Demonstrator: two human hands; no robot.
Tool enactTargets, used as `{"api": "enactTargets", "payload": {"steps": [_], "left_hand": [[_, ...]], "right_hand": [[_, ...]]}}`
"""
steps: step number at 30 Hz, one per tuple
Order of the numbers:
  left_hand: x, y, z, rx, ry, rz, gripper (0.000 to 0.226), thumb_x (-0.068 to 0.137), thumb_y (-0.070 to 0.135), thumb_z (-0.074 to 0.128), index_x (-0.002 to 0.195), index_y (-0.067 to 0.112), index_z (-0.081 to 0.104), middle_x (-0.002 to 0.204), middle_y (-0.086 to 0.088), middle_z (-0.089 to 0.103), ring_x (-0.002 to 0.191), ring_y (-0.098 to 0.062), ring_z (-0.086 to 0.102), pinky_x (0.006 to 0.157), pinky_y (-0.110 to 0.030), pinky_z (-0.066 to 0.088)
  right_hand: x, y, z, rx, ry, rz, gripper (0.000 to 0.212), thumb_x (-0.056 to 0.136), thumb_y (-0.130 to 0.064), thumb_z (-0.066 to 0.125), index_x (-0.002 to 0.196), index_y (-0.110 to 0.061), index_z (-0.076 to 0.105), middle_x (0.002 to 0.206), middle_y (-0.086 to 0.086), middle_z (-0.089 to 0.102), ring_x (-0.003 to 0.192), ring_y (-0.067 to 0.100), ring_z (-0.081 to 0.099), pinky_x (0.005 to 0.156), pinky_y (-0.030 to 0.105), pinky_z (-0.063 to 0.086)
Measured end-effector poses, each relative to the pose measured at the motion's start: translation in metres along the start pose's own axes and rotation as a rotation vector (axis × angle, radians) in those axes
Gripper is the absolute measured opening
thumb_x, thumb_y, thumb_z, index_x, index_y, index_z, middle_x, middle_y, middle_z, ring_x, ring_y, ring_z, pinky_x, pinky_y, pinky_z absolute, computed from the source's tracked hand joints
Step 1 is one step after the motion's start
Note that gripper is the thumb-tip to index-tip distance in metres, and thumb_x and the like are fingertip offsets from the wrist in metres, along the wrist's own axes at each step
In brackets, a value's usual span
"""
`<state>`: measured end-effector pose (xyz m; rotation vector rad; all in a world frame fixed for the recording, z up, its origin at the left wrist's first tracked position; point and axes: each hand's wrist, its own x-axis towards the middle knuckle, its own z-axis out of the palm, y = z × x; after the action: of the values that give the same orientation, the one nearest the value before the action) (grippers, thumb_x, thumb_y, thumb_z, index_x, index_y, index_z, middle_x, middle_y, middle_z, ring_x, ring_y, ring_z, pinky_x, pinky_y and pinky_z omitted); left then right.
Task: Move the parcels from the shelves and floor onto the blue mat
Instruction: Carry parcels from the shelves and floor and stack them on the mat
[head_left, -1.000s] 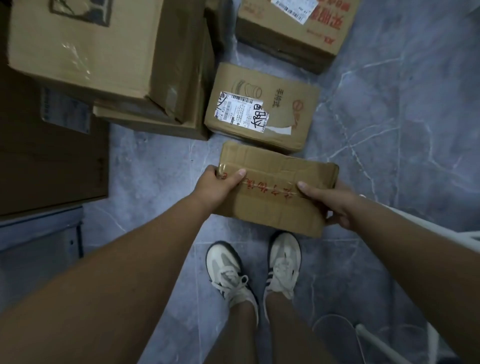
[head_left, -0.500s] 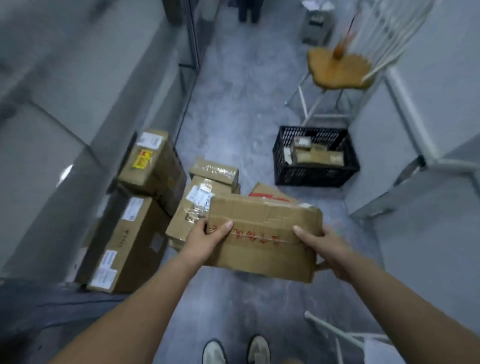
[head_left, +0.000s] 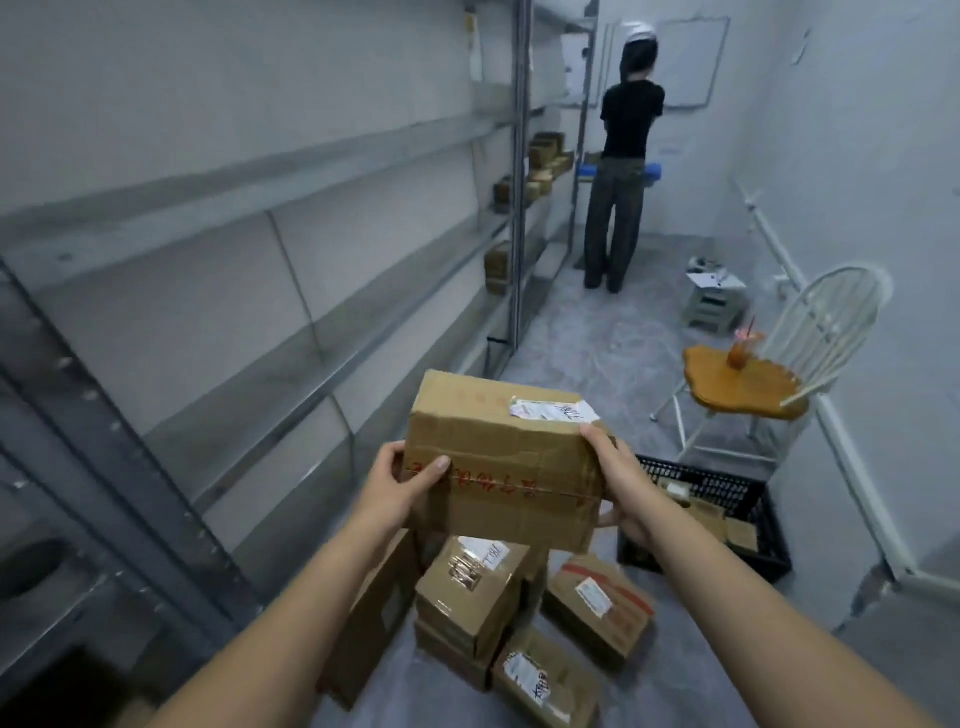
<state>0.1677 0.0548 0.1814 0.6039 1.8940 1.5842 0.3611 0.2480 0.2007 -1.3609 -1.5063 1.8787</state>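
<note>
While left hand (head_left: 400, 488) and right hand (head_left: 621, 491) grip one parcel (head_left: 498, 447), at least four floor parcels (head_left: 467, 584) lie below.

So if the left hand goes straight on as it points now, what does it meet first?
The parcel itself: the left hand grips its left end. Carried onward together, the aisle looks free, probably until the standing person; depth is unclear.

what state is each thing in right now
parcel, in the air, taped shut, held at both ends
left hand, gripping the parcel's left end
right hand, gripping the parcel's right end
crate, on the floor, holding small parcels
chair, upright, drink on its seat
floor parcels, piled, taped shut
</note>
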Motion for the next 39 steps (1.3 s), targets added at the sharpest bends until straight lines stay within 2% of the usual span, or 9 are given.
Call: {"api": "enactTargets", "payload": {"steps": [2,5,9,15,21,24,29,35,39], "left_hand": [[-0.015,0.006,-0.012,-0.02,0.05,-0.011,0.057,0.068,0.064,0.076,0.112,0.037,0.054,0.118,0.008,0.062,0.106,-0.013,0.06,0.075,-0.031,0.054],[-0.04,0.007,-0.032,-0.157,0.105,-0.107,0.075,0.065,0.081,0.062,0.119,0.029,0.058,0.12,0.001,0.064,0.111,-0.019,0.06,0.092,-0.042,0.052],[-0.082,-0.001,-0.062,-0.334,0.38,-0.132,0.06,0.078,0.072,0.053,0.112,0.023,0.066,0.102,0.002,0.075,0.098,-0.011,0.068,0.074,-0.024,0.049],[-0.174,-0.038,-0.111,-0.337,0.784,-0.175,0.048,0.081,0.057,0.066,0.104,0.016,0.062,0.101,-0.004,0.072,0.091,-0.016,0.068,0.064,-0.025,0.047],[-0.283,-0.079,-0.158,-0.315,1.031,-0.187,0.041,0.084,0.055,0.063,0.106,0.021,0.06,0.11,-0.003,0.063,0.1,-0.018,0.056,0.078,-0.036,0.042],[-0.351,-0.108,-0.171,-0.408,1.188,-0.196,0.041,0.081,0.053,0.068,0.104,0.02,0.06,0.11,-0.009,0.067,0.103,-0.028,0.062,0.096,-0.051,0.048],[-0.494,-0.152,-0.204,-0.489,1.459,-0.242,0.038,0.083,0.046,0.069,0.103,0.016,0.058,0.109,-0.014,0.065,0.104,-0.032,0.061,0.099,-0.053,0.047],[-0.687,-0.187,-0.22,-0.475,1.749,-0.265,0.037,0.084,0.049,0.068,0.097,0.015,0.059,0.089,-0.005,0.067,0.077,-0.016,0.064,0.06,-0.026,0.047],[-0.793,-0.206,-0.203,-0.498,1.91,-0.306,0.04,0.084,0.054,0.066,0.098,0.018,0.057,0.091,-0.002,0.066,0.083,-0.017,0.065,0.064,-0.027,0.047]], "right_hand": [[0.002,-0.008,0.007,-0.016,-0.075,-0.008,0.064,0.083,-0.064,0.056,0.135,-0.031,0.038,0.128,0.003,0.053,0.109,0.027,0.055,0.087,0.062,0.049],[0.003,-0.011,0.023,-0.086,-0.226,-0.018,0.057,0.086,-0.062,0.055,0.131,-0.033,0.036,0.12,-0.001,0.05,0.111,0.025,0.048,0.086,0.064,0.044],[-0.006,-0.006,0.065,-0.167,-0.446,-0.027,0.048,0.089,-0.055,0.057,0.128,-0.035,0.04,0.112,-0.006,0.05,0.1,0.02,0.052,0.063,0.053,0.056],[-0.046,0.029,0.146,-0.245,-0.734,-0.036,0.032,0.087,-0.036,0.066,0.114,-0.029,0.05,0.12,0.012,0.054,0.107,0.031,0.06,0.072,0.057,0.058],[-0.11,0.066,0.221,-0.427,-0.983,-0.147,0.061,0.086,-0.033,0.068,0.14,-0.04,0.039,0.135,0.006,0.049,0.118,0.028,0.054,0.094,0.05,0.053],[-0.165,0.091,0.26,-0.558,-1.155,-0.188,0.065,0.088,-0.033,0.066,0.144,-0.044,0.035,0.134,0.002,0.051,0.113,0.025,0.058,0.079,0.038,0.056],[-0.28,0.169,0.322,-0.697,-1.338,-0.178,0.064,0.087,-0.03,0.068,0.142,-0.046,0.04,0.133,0.0,0.055,0.111,0.021,0.061,0.087,0.044,0.058],[-0.454,0.263,0.376,-0.792,-1.615,-0.146,0.066,0.084,-0.031,0.07,0.138,-0.055,0.041,0.132,-0.003,0.058,0.111,0.021,0.061,0.086,0.054,0.056],[-0.566,0.32,0.401,-0.879,-1.761,-0.152,0.065,0.085,-0.031,0.071,0.141,-0.047,0.043,0.139,0.001,0.053,0.115,0.024,0.058,0.094,0.051,0.053]]}}
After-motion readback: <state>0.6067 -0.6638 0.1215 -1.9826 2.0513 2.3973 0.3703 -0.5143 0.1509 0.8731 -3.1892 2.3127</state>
